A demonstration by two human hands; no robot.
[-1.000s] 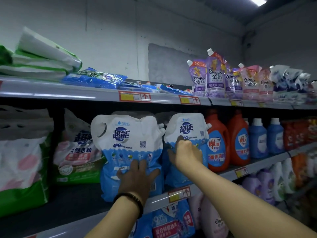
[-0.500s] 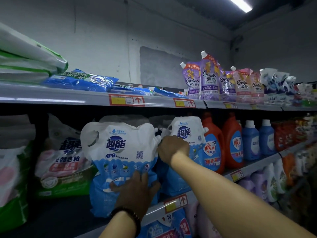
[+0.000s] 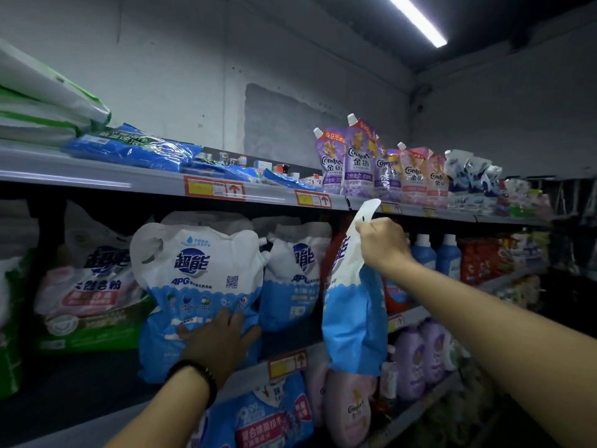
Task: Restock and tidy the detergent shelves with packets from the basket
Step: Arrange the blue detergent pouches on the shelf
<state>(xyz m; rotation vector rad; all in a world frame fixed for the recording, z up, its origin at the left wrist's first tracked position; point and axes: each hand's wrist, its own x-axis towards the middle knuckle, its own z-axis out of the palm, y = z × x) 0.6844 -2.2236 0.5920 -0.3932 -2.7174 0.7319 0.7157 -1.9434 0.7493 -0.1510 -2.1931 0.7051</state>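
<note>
Since the earlier frame the right hand [image 3: 382, 244] has pulled one white-and-blue packet off the middle shelf [image 3: 90, 370] and raised it; this lifted packet [image 3: 353, 318] now hangs in the air to the right of the front packet [image 3: 197, 273], turned nearly edge-on, its blue base below the shelf rim. The right hand's fingers are curled tight round the white handle flap at the top of the lifted packet, and the tip of the flap sticks up above the fist. The left hand [image 3: 219, 341], a dark bracelet [image 3: 193, 373] on its wrist, stays spread flat against the blue lower part of the front packet, fingers straight and apart, pressing rather than gripping.

The front packet stands upright near the shelf edge. Just behind it to the right stands another packet of the same kind [image 3: 290, 279], partly hidden. To the left of the front packet leans a pink-and-green bag [image 3: 87, 286]. Farther right, past the lifted packet, blue bottles [image 3: 433, 253] stand in a row. Above the front packet and to its right, on the top shelf, purple pouches [image 3: 358, 163] stand upright; above it and to its left lie flat blue packs [image 3: 129, 150]. Below the front packet and to its right sits a red-and-yellow price tag [image 3: 287, 363] on the shelf rim
</note>
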